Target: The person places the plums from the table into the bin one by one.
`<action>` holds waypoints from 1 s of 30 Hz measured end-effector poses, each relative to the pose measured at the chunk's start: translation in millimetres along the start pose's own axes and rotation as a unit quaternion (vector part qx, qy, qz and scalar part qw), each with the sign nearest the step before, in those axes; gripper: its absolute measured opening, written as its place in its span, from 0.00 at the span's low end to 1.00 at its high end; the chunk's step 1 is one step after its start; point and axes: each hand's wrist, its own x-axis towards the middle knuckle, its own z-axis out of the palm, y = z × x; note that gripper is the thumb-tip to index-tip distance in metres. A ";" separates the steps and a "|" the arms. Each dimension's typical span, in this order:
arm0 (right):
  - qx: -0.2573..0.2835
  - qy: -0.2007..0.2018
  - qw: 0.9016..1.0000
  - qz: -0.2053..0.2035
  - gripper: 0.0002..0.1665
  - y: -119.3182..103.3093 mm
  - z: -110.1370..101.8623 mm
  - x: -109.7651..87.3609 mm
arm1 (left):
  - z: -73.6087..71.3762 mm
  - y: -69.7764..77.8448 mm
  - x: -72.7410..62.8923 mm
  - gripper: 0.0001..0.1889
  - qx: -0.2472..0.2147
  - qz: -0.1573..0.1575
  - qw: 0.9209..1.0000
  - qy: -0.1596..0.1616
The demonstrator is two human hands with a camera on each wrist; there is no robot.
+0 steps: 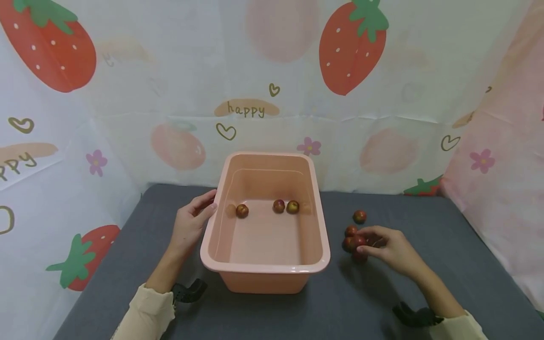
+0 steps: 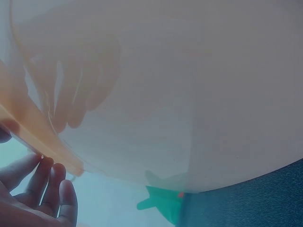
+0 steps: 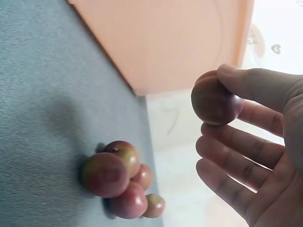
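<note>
A pink plastic tub [image 1: 263, 282] stands on the dark grey cloth with three reddish plums inside, one plum [image 1: 242, 211] at the left and a pair [image 1: 278, 206] towards the right. At the tub's left rim, my left hand [image 1: 192, 222] grips the edge between thumb and fingers. To the right of the tub, my right hand [image 1: 388, 246] pinches a dark red plum [image 3: 215, 100] between thumb and fingertips, raised above the cloth in the right wrist view. Below it lies a cluster of several plums [image 3: 105, 175] on the cloth.
The grey cloth-covered table [image 1: 170, 311] ends at a white printed curtain [image 1: 127, 141] behind and at both sides. One plum [image 1: 359, 216] lies farthest back in the group right of the tub. Dark straps [image 1: 416, 315] sit on both wrists.
</note>
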 end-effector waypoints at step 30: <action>0.019 0.007 1.000 -0.019 0.21 -35.9 -33.8 51.0 | -0.8 -0.4 -0.2 0.23 0.002 0.009 1.000 -0.002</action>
